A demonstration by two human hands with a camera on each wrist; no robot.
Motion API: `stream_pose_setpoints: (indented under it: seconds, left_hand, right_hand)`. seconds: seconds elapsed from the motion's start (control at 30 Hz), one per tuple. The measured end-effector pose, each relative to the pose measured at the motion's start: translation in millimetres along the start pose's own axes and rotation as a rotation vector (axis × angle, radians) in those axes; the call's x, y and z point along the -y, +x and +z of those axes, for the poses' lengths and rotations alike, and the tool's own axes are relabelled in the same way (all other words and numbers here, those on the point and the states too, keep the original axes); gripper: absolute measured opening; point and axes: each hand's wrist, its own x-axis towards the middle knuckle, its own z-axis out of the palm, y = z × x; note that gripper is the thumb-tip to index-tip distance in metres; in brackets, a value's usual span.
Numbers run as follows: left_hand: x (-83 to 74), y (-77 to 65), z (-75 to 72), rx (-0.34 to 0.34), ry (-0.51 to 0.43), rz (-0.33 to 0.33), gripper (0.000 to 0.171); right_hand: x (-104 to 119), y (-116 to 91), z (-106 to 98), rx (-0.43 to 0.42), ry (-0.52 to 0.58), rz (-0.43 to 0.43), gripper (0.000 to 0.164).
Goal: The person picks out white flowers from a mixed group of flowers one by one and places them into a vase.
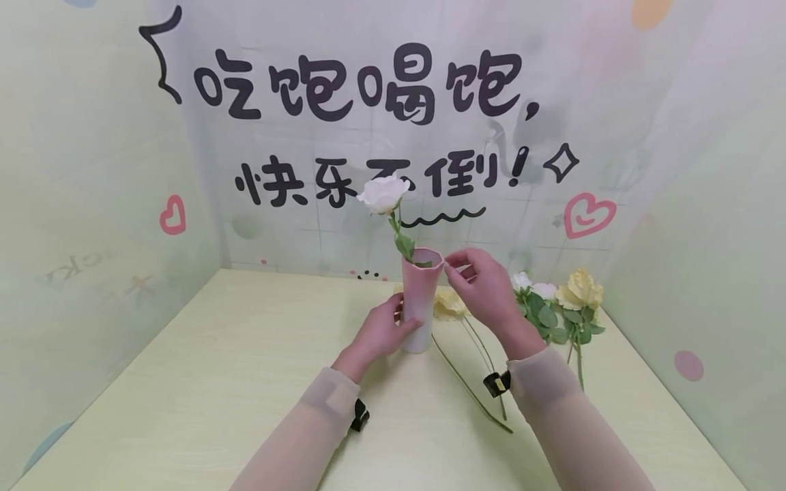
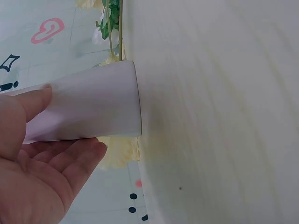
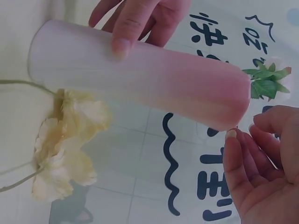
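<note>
A tall vase, pink at the top and fading to white, stands upright on the table. My left hand grips its lower half, thumb at the front and fingers round the far side. One white rose leans left out of the mouth, its leaves at the opening and its lower stem hidden inside. At the right side of the rim, my right hand has its thumb and fingertips; in the right wrist view these fingertips pinch the rim's corner.
Yellow flowers lie behind the vase, their long stems running toward the front of the table. Farther right lie white flowers and a yellow one with green leaves. Printed sheet walls enclose the back and sides.
</note>
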Motion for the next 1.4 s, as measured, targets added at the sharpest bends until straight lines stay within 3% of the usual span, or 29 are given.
stream_pose_setpoints:
  seconds: [0.7, 1.1, 1.4]
  left_hand:
    - [0.0, -1.5, 4.8, 0.009, -0.007, -0.002, 0.062]
    - [4.0, 0.3, 1.9, -0.009, -0.013, -0.010, 0.063]
    - [3.5, 2.1, 3.2, -0.004, -0.009, -0.003, 0.063]
  right_hand:
    - [-50.5, -55.1, -1.4, 0.069, -0.062, 0.122, 0.016]
    - [-69.7, -54.8, -5.6, 0.059, -0.116, 0.103, 0.016]
    - [-96.5, -56.1, -36.0, 0.038, -0.188, 0.198, 0.019]
